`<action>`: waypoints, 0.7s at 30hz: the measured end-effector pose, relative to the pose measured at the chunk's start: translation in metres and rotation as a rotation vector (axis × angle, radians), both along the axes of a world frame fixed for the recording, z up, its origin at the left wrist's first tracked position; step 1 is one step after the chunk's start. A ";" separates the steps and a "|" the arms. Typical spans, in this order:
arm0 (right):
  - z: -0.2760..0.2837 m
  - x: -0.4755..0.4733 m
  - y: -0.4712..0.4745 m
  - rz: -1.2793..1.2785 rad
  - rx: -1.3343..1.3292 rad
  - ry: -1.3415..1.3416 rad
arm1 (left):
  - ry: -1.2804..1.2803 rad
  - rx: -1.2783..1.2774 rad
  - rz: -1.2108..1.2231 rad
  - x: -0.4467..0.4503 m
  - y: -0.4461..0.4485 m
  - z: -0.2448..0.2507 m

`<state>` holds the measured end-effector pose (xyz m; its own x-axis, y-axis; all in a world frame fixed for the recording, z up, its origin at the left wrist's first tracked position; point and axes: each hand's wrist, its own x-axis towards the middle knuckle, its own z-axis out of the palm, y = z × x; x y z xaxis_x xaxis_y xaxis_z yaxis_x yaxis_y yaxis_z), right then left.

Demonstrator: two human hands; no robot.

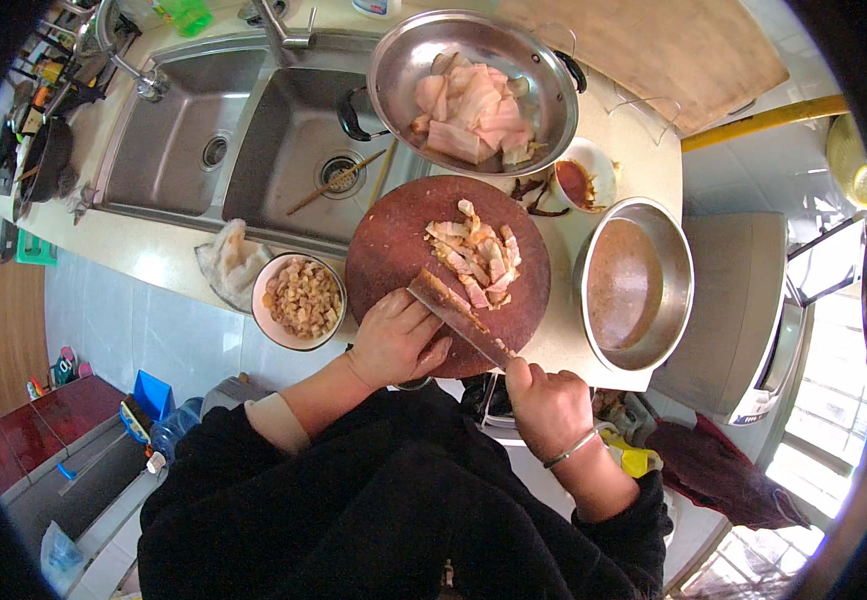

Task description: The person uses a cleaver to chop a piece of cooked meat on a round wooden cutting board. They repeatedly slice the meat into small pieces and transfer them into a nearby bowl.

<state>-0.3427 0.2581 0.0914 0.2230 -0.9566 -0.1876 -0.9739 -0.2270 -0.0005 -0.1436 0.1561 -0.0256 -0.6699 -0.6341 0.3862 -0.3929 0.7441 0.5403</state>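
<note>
My right hand [550, 401] grips the handle of a cleaver [463, 319], whose blade slants up and left across a round reddish-brown cutting board [381, 225]. Bits of meat cling to the blade. My left hand [396, 341] lies over the board's lower left edge, its fingers at the near side of the blade. Whether anything is under those fingers is hidden. Just beyond the blade sits a loose pile of sliced cooked meat strips [482, 259]. Left of the board, a bowl [259, 311] contains small diced meat [304, 298].
Behind the board stands a two-handled steel wok [396, 56] with large pale meat slices [471, 109]. A steel basin [685, 300] of cloudy brown liquid is at right, near a small sauce bowl [607, 169]. A double sink [276, 142] holds a wooden stick [310, 199]. A cloth [231, 259] lies by the counter edge.
</note>
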 end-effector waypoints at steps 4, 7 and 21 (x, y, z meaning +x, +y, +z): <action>-0.017 0.011 -0.015 -0.010 0.030 0.022 | 0.027 -0.005 -0.008 0.001 -0.002 -0.001; -0.039 0.020 -0.036 0.034 -0.133 -0.027 | -0.005 0.064 -0.011 0.001 -0.001 0.000; -0.004 0.003 -0.002 -0.011 -0.005 -0.055 | 0.017 -0.003 0.006 0.004 0.001 0.003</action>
<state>-0.3396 0.2564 0.0876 0.2225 -0.9599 -0.1708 -0.9748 -0.2166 -0.0528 -0.1400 0.1571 -0.0229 -0.6595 -0.6367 0.3997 -0.3879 0.7436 0.5445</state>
